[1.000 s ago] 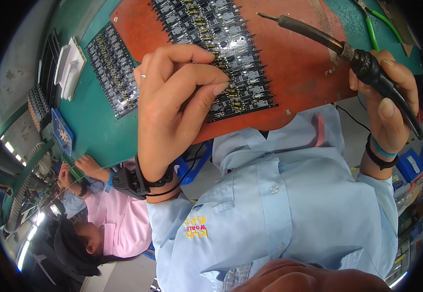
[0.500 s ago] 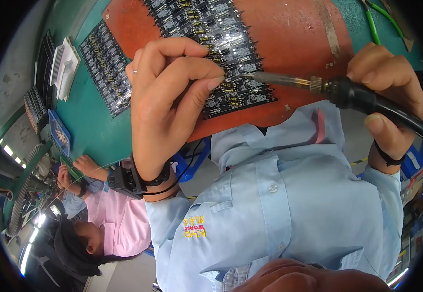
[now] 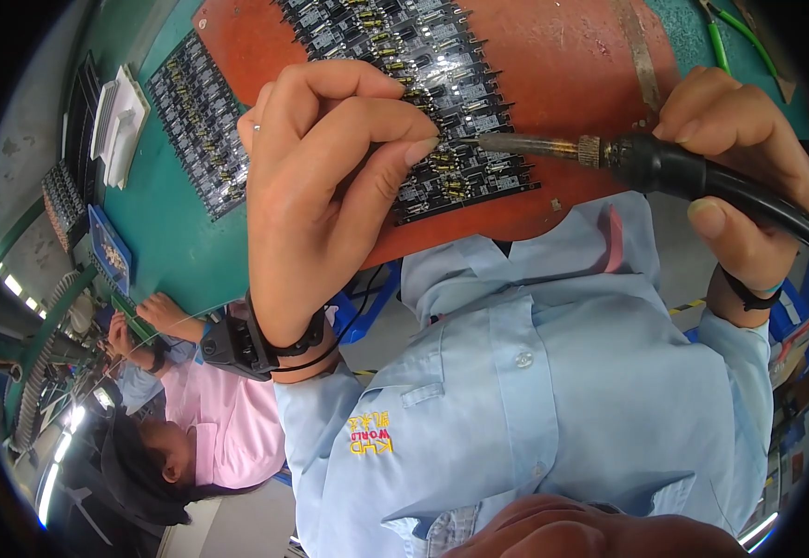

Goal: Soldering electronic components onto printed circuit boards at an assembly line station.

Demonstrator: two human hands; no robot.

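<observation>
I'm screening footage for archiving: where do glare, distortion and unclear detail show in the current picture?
Head view: white glare washes out part of the circuit board panel; head view, lower left: the lamp strip is blown out; head view, rim: black fisheye corners round off the image; head view, middle: whether the soldering iron touches the panel is too fine to tell.

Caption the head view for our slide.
Right hand holds a soldering iron over a circuit board beside the left hand.
</observation>
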